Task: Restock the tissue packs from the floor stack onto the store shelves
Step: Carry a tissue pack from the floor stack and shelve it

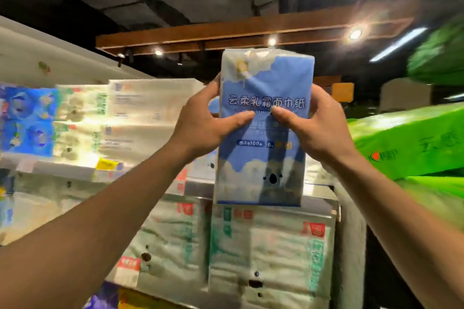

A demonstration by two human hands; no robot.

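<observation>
Tissue pack, blue and white, soft plastic-wrapped, upright block point(265, 130): held at arm's length above the top shelf edge, clear of the stock beneath. Left hand point(200, 125) clasps its left side, thumb pressed across the front; right hand point(319, 123) clasps the right side likewise, thumbs nearly meeting. Printed front reads 云柔乳霜面巾纸, with "100" and "6" lower down; smaller print illegible. Step in hand, by judgement: carrying the pack up to its shelf place. Next move calls for lowering it level onto the pale, green-lettered wrapped packs point(271, 246) below. Bright green wrapped bundles point(406, 140), right; logo blurred. Blue flowered packs point(27, 120), far left shelf
</observation>
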